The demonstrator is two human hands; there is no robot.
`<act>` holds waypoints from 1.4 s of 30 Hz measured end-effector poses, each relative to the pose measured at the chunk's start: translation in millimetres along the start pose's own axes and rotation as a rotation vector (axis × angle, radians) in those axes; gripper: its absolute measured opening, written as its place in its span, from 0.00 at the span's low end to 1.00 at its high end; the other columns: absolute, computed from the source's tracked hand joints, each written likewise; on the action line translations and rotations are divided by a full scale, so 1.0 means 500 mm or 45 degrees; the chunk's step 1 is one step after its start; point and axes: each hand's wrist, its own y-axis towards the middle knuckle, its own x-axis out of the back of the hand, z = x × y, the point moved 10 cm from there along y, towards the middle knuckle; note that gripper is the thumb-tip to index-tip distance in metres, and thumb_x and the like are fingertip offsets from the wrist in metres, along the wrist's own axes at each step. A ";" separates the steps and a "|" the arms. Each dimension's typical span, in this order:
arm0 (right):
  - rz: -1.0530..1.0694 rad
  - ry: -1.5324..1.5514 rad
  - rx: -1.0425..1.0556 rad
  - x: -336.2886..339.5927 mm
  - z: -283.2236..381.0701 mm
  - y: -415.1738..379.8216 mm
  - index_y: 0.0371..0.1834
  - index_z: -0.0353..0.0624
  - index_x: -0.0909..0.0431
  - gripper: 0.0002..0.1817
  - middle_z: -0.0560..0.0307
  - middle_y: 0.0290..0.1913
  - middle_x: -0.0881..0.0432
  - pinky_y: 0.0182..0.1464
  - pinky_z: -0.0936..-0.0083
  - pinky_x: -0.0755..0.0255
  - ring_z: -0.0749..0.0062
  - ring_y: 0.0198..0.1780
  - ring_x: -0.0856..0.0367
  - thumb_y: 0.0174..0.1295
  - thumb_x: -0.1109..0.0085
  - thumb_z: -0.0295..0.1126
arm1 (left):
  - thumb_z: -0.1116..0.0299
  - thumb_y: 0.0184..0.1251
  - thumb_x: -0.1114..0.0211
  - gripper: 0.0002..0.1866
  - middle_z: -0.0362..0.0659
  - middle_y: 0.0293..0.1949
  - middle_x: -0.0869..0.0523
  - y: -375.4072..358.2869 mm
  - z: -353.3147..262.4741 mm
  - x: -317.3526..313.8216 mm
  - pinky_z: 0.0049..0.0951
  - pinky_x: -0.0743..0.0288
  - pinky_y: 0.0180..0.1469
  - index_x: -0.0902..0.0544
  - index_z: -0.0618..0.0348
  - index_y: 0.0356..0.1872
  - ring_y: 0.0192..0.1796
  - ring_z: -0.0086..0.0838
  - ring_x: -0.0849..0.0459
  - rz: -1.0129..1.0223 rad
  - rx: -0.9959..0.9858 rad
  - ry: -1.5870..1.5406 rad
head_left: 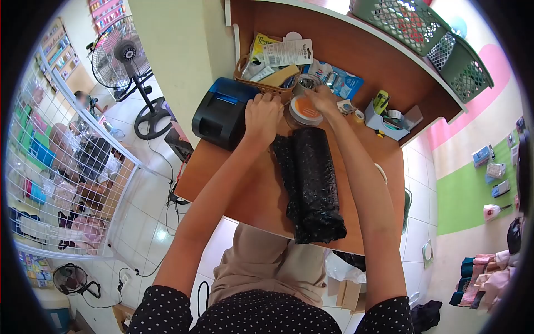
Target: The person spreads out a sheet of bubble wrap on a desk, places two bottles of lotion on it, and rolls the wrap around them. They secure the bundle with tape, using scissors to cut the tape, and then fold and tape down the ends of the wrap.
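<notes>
My left hand (pixel 264 118) is at the right side of a black thermal printer (pixel 219 114), in front of a wicker basket (pixel 245 72). Its fingers are curled, and what they hold, if anything, is hidden. Over a round tub with an orange label (pixel 306 107), my right hand (pixel 322 101) has its fingers bent together beside a small clear jar (pixel 305 83). Whatever is in those fingers is too small to make out. Between my forearms, a parcel wrapped in black plastic (pixel 315 183) lies lengthwise on the brown desk (pixel 250 186).
A grey organiser (pixel 386 121) with a green cutter and tape stands at the desk's right. Green baskets (pixel 400 25) sit on the shelf above. To the left are a standing fan (pixel 129 53), a white wire grid (pixel 83 167), floor cables and a person (pixel 89 106) farther off.
</notes>
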 end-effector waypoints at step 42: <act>-0.215 -0.675 0.128 0.126 -0.004 -0.551 0.64 0.36 0.40 0.43 0.39 0.55 0.32 0.50 0.64 0.29 0.53 0.56 0.30 0.45 0.32 0.42 | 0.61 0.57 0.38 0.20 0.45 0.50 0.26 -0.395 -0.189 0.149 0.49 0.49 0.64 0.22 0.54 0.52 0.53 0.35 0.28 0.717 -0.153 -0.302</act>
